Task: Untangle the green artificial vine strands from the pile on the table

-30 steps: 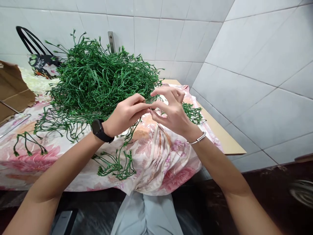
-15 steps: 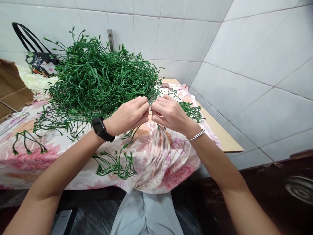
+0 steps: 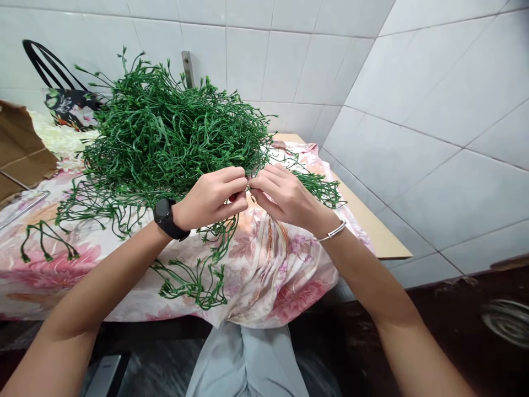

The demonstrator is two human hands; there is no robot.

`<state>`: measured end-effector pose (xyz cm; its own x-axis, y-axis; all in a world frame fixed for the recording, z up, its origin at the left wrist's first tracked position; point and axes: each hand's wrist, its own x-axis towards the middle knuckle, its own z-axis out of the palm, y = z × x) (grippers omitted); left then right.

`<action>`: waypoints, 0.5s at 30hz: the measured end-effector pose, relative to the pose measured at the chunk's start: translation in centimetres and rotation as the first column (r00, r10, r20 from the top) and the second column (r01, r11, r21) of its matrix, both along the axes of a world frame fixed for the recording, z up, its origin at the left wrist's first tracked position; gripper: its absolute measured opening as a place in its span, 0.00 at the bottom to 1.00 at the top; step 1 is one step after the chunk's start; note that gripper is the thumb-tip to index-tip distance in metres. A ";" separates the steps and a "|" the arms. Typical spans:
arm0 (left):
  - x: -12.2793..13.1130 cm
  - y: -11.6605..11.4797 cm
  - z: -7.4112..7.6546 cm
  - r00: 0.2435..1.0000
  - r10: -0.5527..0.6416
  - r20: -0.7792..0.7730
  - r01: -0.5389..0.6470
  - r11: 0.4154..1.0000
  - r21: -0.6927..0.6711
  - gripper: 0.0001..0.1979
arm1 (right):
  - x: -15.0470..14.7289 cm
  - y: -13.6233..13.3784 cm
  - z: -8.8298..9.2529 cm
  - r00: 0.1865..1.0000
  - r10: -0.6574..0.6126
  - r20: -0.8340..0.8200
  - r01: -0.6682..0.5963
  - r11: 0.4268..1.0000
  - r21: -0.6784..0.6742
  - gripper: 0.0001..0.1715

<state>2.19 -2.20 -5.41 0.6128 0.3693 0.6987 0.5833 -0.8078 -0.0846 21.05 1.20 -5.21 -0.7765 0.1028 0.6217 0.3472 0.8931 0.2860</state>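
Note:
A big tangled pile of green plastic stems [image 3: 165,138] lies on a table covered with a pink flowered cloth [image 3: 264,259]. My left hand [image 3: 212,197], with a black watch on the wrist, is closed in a pinch on a green stem at the pile's near edge. My right hand [image 3: 281,196], with a silver bracelet, meets it fingertip to fingertip and is closed on the same stem. More stems [image 3: 194,281] dangle below my left hand over the cloth's front edge.
White tiled walls close the corner behind and to the right. A bare wooden table edge [image 3: 380,231] shows at right. A brown cardboard box [image 3: 20,154], white flowers [image 3: 58,140] and a black-handled flowered bag [image 3: 66,105] stand at the back left.
My right hand's fingers, spread a second ago, have folded down into a pinch against my left hand. Both hands sank slightly, and the dangling stems shifted.

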 end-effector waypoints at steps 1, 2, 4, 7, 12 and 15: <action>0.1 0.1 -0.1 1.000 0.021 -0.004 -0.021 1.000 0.006 0.09 | -0.1 -0.1 -0.1 1.000 -0.024 -0.001 0.024 1.000 0.011 0.09; 0.2 0.1 -0.1 0.999 0.050 -0.012 -0.050 0.999 0.015 0.09 | -0.3 -0.2 -0.2 0.998 -0.055 -0.005 0.056 0.998 0.032 0.11; 0.4 0.1 -0.3 0.993 0.112 -0.023 -0.111 0.993 0.043 0.10 | -0.7 -0.4 -0.4 0.992 -0.124 -0.021 0.126 0.988 0.089 0.13; 0.5 0.2 -0.5 0.986 0.166 0.002 -0.166 0.983 0.081 0.11 | -0.8 -0.1 -0.6 0.972 -0.216 -0.089 0.228 0.962 0.153 0.15; -0.2 0.4 -0.1 0.961 0.152 0.230 -0.134 0.987 -0.090 0.12 | 2.0 2.7 0.4 0.810 -0.393 -0.434 0.421 0.906 -0.035 0.12; -0.4 0.6 0.3 0.930 0.039 0.365 0.074 0.953 -0.292 0.10 | 4.0 4.4 1.0 0.730 -0.550 -0.406 0.473 0.835 -0.281 0.11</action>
<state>1.80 -1.59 -5.07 0.3467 0.5852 0.7330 0.5129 -0.7726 0.3742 25.08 5.63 -4.24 -0.2114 0.5213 0.8268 0.8170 0.5585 -0.1432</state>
